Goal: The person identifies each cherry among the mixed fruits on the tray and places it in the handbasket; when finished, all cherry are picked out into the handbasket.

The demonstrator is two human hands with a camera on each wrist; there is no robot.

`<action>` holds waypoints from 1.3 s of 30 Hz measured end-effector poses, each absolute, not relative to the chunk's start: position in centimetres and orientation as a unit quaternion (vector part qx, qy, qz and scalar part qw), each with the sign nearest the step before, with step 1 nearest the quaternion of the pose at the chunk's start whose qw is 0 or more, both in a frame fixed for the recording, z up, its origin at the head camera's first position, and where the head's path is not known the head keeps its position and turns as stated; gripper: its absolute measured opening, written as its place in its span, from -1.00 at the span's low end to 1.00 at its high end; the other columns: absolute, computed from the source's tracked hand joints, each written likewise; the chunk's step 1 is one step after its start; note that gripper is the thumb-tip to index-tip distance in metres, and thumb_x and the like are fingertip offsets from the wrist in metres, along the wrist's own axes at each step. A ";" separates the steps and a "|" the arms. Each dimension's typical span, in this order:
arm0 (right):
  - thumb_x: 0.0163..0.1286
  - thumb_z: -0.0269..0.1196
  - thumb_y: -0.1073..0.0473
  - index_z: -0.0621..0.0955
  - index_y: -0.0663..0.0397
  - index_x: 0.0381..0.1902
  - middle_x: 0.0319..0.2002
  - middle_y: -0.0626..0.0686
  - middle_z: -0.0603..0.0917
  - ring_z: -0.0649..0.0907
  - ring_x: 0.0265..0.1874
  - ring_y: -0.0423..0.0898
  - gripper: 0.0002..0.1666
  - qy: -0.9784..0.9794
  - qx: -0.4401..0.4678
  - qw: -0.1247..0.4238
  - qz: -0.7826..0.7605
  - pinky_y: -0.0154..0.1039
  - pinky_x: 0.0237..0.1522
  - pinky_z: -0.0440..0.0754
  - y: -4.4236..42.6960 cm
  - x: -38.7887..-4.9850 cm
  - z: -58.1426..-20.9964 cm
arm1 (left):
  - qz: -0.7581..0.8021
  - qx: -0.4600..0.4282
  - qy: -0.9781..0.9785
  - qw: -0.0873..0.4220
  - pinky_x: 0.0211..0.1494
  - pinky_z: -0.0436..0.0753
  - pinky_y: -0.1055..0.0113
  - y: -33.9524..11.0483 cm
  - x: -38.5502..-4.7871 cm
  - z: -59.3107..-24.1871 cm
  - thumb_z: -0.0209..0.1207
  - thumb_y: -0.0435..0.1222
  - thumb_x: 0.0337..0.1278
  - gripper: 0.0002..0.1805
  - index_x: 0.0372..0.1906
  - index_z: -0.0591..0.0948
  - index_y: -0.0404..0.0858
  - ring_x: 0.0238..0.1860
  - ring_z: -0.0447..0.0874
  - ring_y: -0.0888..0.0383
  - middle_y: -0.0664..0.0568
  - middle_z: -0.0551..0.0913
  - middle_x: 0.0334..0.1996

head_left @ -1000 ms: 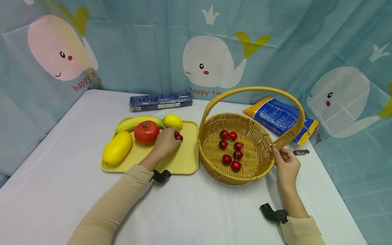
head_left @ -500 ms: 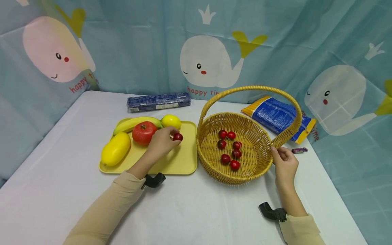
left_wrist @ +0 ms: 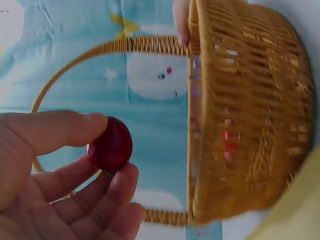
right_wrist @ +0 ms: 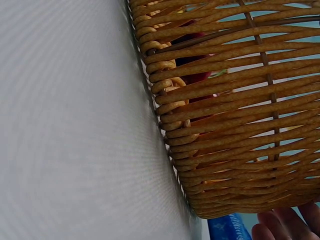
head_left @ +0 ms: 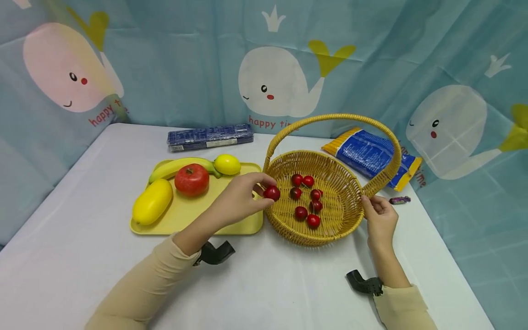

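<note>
My left hand [head_left: 240,198] pinches a dark red cherry [head_left: 272,193] between thumb and fingers, over the left rim of the wicker basket [head_left: 284,230]. Seen from the left wrist, the cherry [left_wrist: 113,144] sits at the fingertips, outside the basket wall [left_wrist: 250,115]. My right hand [head_left: 381,220] grips the basket's right rim at the foot of its arched handle. Several cherries [head_left: 313,221] lie on the basket's floor. In the right wrist view the woven wall [right_wrist: 240,110] fills much of the picture, and only some fingers [right_wrist: 282,225] show at the bottom.
Left of the basket, a yellow tray [head_left: 231,227] holds a banana [head_left: 177,168], a red apple [head_left: 191,179], a lemon [head_left: 227,164] and a larger yellow fruit [head_left: 152,201]. Behind stand a dark blue package [head_left: 210,137] and a blue-and-orange bag [head_left: 367,152]. A small purple wrapper [head_left: 399,200] lies at right.
My left hand has lifted the cherry off the tray and carried it right to the basket's rim. The right hand keeps its hold on the basket.
</note>
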State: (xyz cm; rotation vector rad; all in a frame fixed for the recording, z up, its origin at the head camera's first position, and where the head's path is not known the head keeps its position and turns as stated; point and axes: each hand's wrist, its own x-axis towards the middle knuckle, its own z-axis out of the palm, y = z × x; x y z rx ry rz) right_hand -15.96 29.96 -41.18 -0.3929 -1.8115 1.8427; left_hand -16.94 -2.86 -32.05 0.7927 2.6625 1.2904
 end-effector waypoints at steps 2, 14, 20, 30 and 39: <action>0.18 0.31 0.23 0.59 0.14 -0.34 -0.45 -0.04 0.66 0.62 -0.54 -0.26 -0.88 -0.673 -0.146 0.259 0.677 -0.49 -0.52 0.57 29.9 -16.0 -41.2 | 0.426 0.274 0.860 0.056 -0.20 0.56 0.40 -1.9 -17.0 -31.8 0.29 -0.28 0.00 -0.66 -0.04 0.58 -0.18 -0.26 0.54 0.25 0.15 0.60 -0.20; 0.20 0.29 0.24 0.58 0.24 -0.29 -0.45 -0.07 0.67 0.62 -0.52 -0.27 -0.83 -0.677 -0.135 0.259 0.676 -0.50 -0.51 0.56 29.9 -16.1 -41.1 | 0.371 0.353 0.854 0.086 -0.18 0.51 0.53 4.7 -18.7 -30.4 0.28 -0.26 0.02 -0.66 -0.03 0.57 -0.14 -0.21 0.52 0.26 0.17 0.60 -0.17; 0.19 0.30 0.23 0.58 0.21 -0.30 -0.44 -0.07 0.67 0.63 -0.51 -0.27 -0.83 -0.678 -0.134 0.261 0.674 -0.50 -0.50 0.57 30.0 -16.2 -40.9 | 0.364 0.382 0.845 0.088 -0.20 0.49 0.58 7.4 -20.0 -29.6 0.30 -0.28 0.00 -0.68 -0.07 0.58 -0.17 -0.26 0.53 0.30 0.15 0.60 -0.21; 0.19 0.30 0.21 0.57 0.22 -0.29 -0.44 -0.10 0.66 0.62 -0.50 -0.28 -0.81 -0.677 -0.138 0.257 0.676 -0.51 -0.49 0.56 30.0 -16.2 -41.0 | 0.323 0.406 0.846 0.121 -0.16 0.44 0.58 11.4 -22.9 -31.0 0.31 -0.31 -0.04 -0.69 -0.11 0.60 -0.19 -0.20 0.50 0.30 0.15 0.60 -0.26; 0.20 0.30 0.22 0.58 0.23 -0.29 -0.46 -0.09 0.67 0.61 -0.53 -0.28 -0.81 -0.678 -0.135 0.264 0.673 -0.52 -0.51 0.54 30.0 -16.0 -41.1 | 0.278 0.406 0.850 0.188 -0.29 0.48 0.54 13.9 -24.8 -32.7 0.34 -0.35 -0.09 -0.76 -0.23 0.60 -0.19 -0.30 0.52 0.27 0.14 0.58 -0.36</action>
